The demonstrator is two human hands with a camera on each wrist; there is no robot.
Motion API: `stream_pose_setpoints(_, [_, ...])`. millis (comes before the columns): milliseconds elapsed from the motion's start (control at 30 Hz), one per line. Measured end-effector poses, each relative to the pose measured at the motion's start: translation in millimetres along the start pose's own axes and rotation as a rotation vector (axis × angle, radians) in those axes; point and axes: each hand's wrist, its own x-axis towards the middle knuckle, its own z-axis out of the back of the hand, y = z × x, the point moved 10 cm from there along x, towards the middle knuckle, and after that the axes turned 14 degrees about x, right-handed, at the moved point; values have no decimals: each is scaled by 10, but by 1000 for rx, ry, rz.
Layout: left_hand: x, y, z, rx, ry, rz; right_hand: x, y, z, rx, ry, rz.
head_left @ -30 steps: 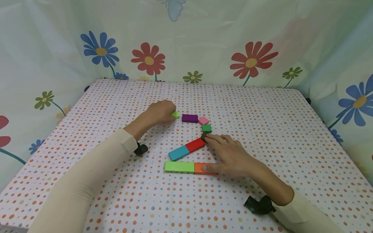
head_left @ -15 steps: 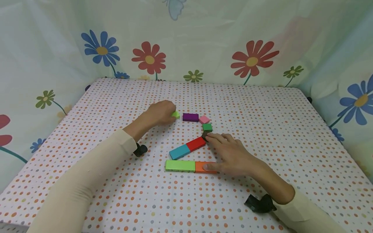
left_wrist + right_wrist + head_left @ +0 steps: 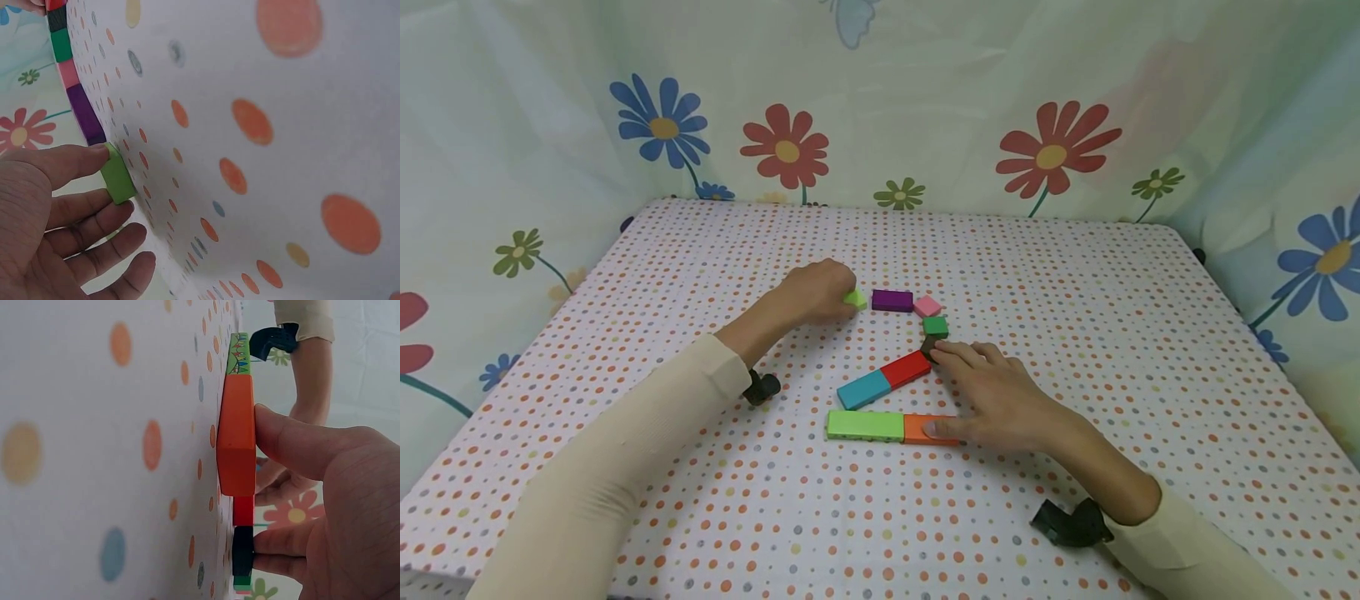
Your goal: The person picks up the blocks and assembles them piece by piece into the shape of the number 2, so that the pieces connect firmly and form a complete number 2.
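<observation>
In the head view my left hand [image 3: 820,292] reaches to the far middle of the table and pinches a small light green block [image 3: 855,299] at the left end of a curved row. The left wrist view shows thumb and fingers on either side of that block [image 3: 117,175]. A purple block [image 3: 892,301] lies just right of it, followed by a pink block [image 3: 928,307] and a green block [image 3: 936,327]. My right hand [image 3: 1000,400] lies spread, its thumb on an orange block [image 3: 237,434] and its fingertips on a black block [image 3: 241,550].
A red block [image 3: 906,368] and a blue block [image 3: 864,389] slant down-left from the black one. A longer light green block [image 3: 865,426] adjoins the orange block's left end. All lie on a dotted tablecloth [image 3: 737,517], with a flowered curtain [image 3: 925,108] behind.
The left hand and its light green block have edged slightly right, nearer the purple block. The right hand keeps its place; the head view has shifted a little.
</observation>
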Motion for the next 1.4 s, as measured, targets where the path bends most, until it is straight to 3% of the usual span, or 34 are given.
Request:
stream_pose_setpoints(433, [-50, -61, 24, 6, -35, -31, -1, -10, -3, 2, 0, 6])
stream_pose_setpoints(767, [-34, 27, -58, -123, -38, -26, -4, -19, -10, 4, 6, 9])
stream_pose_setpoints(1400, [-14, 86, -74, -254, -80, -10, -11, 3, 9, 10, -5, 33])
